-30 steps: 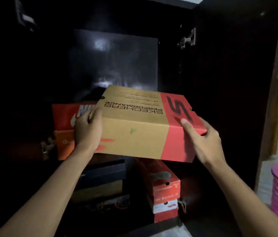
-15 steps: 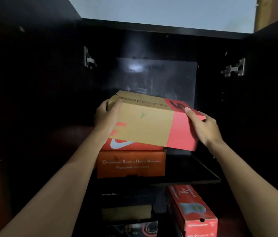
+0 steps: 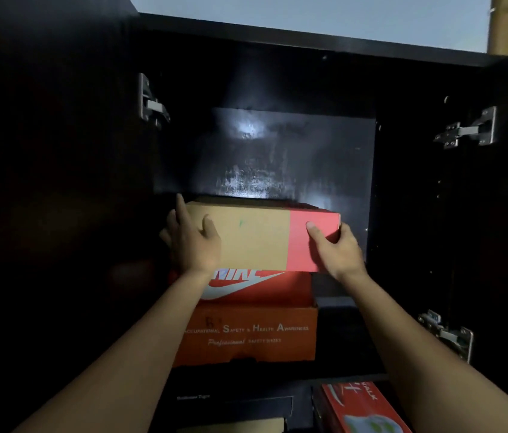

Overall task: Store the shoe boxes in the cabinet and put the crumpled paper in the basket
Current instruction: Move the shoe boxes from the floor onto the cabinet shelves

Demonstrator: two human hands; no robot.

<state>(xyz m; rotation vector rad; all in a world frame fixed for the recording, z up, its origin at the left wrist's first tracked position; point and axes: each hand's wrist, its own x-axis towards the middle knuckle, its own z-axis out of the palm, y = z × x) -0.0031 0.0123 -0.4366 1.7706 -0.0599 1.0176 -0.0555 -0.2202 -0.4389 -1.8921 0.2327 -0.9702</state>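
Shoebox now level (between left grip, right grip)

NIKE on red shoe box

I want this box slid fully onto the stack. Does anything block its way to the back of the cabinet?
Nothing visible does. The tan-and-red cardboard shoe box, held by the left hand and right hand, sits atop the red Nike box; no object shows behind it.
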